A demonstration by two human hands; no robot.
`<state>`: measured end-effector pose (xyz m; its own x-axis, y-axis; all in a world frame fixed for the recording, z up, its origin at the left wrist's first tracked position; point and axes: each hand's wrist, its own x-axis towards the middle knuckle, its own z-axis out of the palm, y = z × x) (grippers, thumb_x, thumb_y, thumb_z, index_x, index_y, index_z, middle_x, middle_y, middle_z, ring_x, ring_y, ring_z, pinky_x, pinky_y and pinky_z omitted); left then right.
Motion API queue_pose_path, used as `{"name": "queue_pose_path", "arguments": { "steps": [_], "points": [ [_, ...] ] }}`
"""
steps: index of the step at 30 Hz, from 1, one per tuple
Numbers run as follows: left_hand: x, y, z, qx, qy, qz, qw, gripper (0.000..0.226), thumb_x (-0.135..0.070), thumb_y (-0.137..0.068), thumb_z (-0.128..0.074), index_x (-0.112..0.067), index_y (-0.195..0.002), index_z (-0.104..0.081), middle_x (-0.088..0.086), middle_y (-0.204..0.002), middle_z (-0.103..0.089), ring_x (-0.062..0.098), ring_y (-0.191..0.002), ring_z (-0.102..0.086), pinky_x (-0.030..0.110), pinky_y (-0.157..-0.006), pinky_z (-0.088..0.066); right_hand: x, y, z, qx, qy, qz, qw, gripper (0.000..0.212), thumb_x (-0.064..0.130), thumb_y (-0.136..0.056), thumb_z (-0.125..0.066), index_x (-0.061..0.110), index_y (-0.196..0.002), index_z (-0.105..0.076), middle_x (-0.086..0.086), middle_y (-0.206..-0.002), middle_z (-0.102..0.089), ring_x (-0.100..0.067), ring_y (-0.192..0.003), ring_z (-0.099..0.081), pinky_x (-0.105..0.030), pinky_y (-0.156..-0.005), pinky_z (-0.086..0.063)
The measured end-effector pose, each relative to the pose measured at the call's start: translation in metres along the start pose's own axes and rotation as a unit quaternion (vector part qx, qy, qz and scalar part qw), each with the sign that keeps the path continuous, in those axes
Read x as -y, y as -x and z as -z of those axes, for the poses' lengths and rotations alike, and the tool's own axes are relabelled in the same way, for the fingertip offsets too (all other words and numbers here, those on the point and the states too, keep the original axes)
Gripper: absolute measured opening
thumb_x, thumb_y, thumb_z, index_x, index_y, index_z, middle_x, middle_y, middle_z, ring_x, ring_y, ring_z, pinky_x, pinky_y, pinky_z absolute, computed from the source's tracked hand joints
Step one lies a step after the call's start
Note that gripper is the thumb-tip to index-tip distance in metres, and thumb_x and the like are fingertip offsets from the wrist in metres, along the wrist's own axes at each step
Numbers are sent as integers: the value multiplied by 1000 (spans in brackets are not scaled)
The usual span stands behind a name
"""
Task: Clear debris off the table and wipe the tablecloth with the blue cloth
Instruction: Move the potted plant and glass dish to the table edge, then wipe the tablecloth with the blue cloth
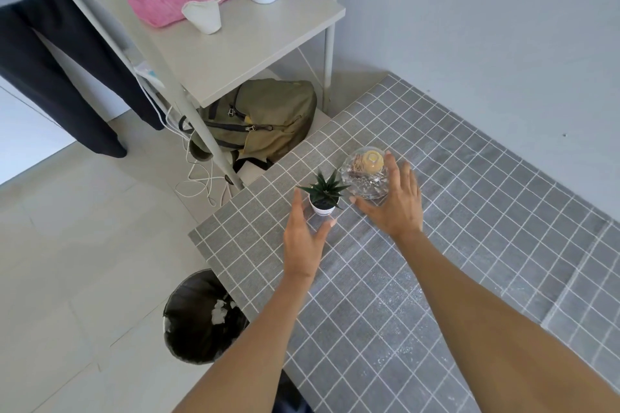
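As seen from the head view, both hands reach toward the far-left corner of the table (pixel 235 245). Left hand (pixel 303 238): fingers spread, cupped beside the small potted plant (pixel 323 199), not visibly touching it. Right hand (pixel 394 201): fingers spread, lying against the near and right side of the clear glass jar (pixel 365 178); no closed grip seen. Tablecloth (pixel 469 228), grey check: no loose debris visible; faint wet sheen on the near squares, so wiping is probably done or well advanced. Blue cloth: not in view. Bin (pixel 201 315) on the floor beside the table holds white crumpled scraps. Judgement: task is late-stage; what remains looks like setting plant and jar in place.
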<state>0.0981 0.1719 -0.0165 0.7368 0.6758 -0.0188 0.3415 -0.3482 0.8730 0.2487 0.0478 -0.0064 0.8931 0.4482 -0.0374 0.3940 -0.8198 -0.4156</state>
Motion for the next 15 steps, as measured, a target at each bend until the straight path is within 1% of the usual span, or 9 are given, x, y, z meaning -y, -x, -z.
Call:
{"name": "queue_pose_path", "arguments": {
  "steps": [2, 3, 4, 6, 7, 9, 11, 12, 15],
  "points": [
    [-4, 10, 6, 11, -46, 2, 999, 85, -33, -84, -69, -11, -150, -20, 6, -153, -33, 19, -139, -34, 24, -112, -25, -6, 13, 4, 9, 5, -17, 1000, 109, 78, -71, -55, 31, -150, 4, -15, -159, -7, -32, -146, -8, -49, -115, -12],
    [-6, 16, 9, 17, -78, 0, 997, 83, -37, -87, -65, -9, -150, -19, 8, -154, -29, 20, -141, -30, 23, -111, -23, -9, 21, 7, 12, 12, -24, 1000, 107, 78, -72, -53, 31, -150, 4, -13, -159, -5, -30, -146, -6, -48, -116, -10],
    [-7, 22, 12, 23, -112, -4, 993, 79, -40, -90, -60, -7, -150, -20, 10, -154, -28, 22, -142, -28, 25, -112, -23, -12, 29, 10, 15, 22, -32, 999, 104, 78, -74, -50, 30, -150, 4, -12, -160, -4, -29, -147, -4, -47, -116, -8],
    [-6, 32, 17, 56, -191, -24, 980, 73, -45, -94, -49, -5, -149, -23, 14, -155, -25, 26, -144, -23, 35, -117, -24, -17, 47, 18, 15, 37, -47, 998, 93, 71, -82, -46, 28, -151, 0, -9, -160, -2, -26, -147, -1, -46, -117, -6],
    [-6, 37, 19, 84, -242, -35, 966, 71, -48, -96, -42, -5, -149, -22, 14, -156, -20, 26, -145, -17, 37, -118, -21, -20, 57, 21, 13, 38, -56, 998, 86, 67, -86, -43, 27, -151, -3, -8, -160, -1, -25, -147, 0, -47, -118, -5],
    [-5, 46, 22, 138, -327, -56, 933, 70, -53, -97, -27, -7, -150, -18, 12, -159, -9, 24, -147, -6, 35, -120, -12, -24, 79, 29, 13, 36, -73, 997, 74, 61, -93, -35, 27, -151, -5, -7, -160, 1, -24, -147, 3, -46, -119, -3],
    [-10, 56, 24, 167, -359, -64, 916, 72, -54, -97, -16, -8, -151, -14, 11, -160, -2, 23, -147, -2, 34, -119, -7, -30, 105, 35, 21, 39, -89, 995, 68, 56, -96, -29, 26, -152, -5, -8, -160, 2, -24, -147, 6, -45, -119, -1],
    [-13, 61, 23, 179, -368, -70, 910, 71, -54, -97, -15, -8, -152, -12, 11, -160, 0, 23, -148, -1, 34, -118, -6, -34, 119, 38, 24, 42, -96, 994, 66, 55, -97, -27, 24, -152, -6, -8, -160, 3, -24, -147, 6, -45, -119, -1],
    [-30, 74, 16, 214, -373, -92, 898, 67, -49, -100, -19, -9, -152, -10, 9, -160, 4, 23, -148, -1, 36, -119, -8, -48, 158, 46, 31, 45, -123, 991, 63, 52, -98, -25, 22, -152, -9, -8, -160, 3, -25, -147, 6, -44, -119, 0]
  ]
}}
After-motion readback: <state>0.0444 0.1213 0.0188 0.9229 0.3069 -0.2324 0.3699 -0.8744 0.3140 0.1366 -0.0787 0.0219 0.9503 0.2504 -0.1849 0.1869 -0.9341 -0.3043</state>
